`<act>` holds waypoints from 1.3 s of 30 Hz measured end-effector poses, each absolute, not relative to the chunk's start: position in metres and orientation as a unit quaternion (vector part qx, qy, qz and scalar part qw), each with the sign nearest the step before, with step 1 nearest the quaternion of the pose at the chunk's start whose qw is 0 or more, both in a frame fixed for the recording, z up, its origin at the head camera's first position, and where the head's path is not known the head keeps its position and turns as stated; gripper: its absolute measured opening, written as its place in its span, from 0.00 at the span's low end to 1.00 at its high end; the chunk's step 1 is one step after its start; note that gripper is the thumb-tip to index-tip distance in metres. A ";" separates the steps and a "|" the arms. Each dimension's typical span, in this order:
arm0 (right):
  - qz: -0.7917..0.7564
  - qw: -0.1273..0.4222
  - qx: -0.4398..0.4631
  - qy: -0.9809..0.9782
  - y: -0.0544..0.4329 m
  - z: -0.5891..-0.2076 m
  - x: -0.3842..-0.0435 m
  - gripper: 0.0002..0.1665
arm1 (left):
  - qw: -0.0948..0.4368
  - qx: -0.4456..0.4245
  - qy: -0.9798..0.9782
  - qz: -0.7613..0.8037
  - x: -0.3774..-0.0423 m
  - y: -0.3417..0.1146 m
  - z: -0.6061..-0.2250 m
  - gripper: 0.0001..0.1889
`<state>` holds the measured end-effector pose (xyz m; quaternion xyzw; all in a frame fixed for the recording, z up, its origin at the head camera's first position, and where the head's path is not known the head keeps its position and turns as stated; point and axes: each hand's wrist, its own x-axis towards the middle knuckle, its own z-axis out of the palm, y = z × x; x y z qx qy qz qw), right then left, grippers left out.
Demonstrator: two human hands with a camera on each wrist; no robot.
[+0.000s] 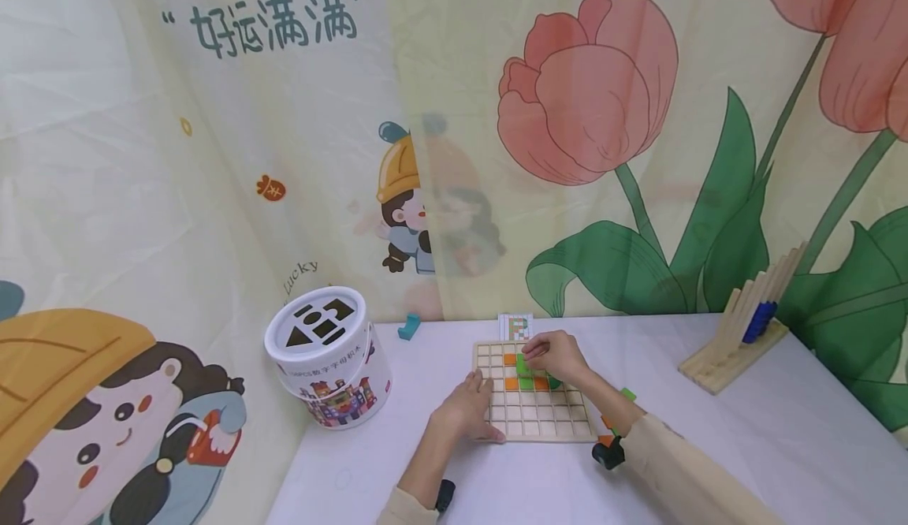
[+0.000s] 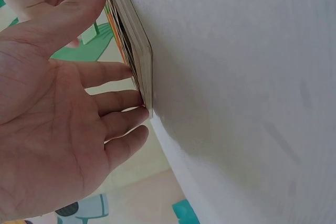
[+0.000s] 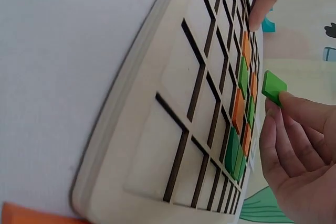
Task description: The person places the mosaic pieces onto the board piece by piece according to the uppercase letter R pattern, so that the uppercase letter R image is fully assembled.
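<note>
A wooden grid board [image 1: 525, 428] lies on the white table, with several orange tiles [image 3: 238, 109] and green tiles [image 3: 243, 78] set in its cells. Dark green pieces [image 3: 231, 152] sit in the grid too. My right hand [image 1: 558, 355] pinches a light green square tile [image 3: 274, 86] between thumb and fingertips, held just above the board's far rows. At the board's left side is my left hand [image 1: 464, 408], its extended fingers [image 2: 118, 100] touching the edge and the thumb by the near corner.
Behind the board lies a small pattern card [image 1: 516, 326]. A white lidded bucket [image 1: 344, 387] stands at left, with a teal block [image 1: 408, 326] beside it. Loose orange tiles [image 1: 606, 439] and a green tile [image 1: 628, 393] lie near my right forearm. A wooden rack [image 1: 738, 336] with blue beads stands at right.
</note>
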<state>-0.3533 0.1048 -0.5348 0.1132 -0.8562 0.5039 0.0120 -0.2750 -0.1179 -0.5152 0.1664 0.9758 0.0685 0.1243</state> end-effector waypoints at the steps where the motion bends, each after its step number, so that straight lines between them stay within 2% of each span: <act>1: 0.503 0.014 0.117 -0.856 0.103 -0.536 -0.354 0.09 | 0.126 0.167 0.976 0.066 -0.275 -0.118 -0.515 0.55; 11: 0.495 0.028 0.120 -0.860 0.089 -0.543 -0.363 0.09 | 0.128 0.170 0.975 0.069 -0.276 -0.118 -0.512 0.55; 24: 0.441 0.017 0.112 -0.890 0.074 -0.547 -0.363 0.09 | 0.130 0.164 0.976 0.066 -0.276 -0.118 -0.514 0.54; 33: 0.439 0.024 0.138 -0.887 0.079 -0.550 -0.362 0.11 | 0.131 0.160 0.976 0.071 -0.276 -0.117 -0.513 0.55; 39: 0.453 0.027 0.130 -0.881 0.089 -0.541 -0.355 0.09 | 0.128 0.160 0.976 0.075 -0.274 -0.117 -0.511 0.55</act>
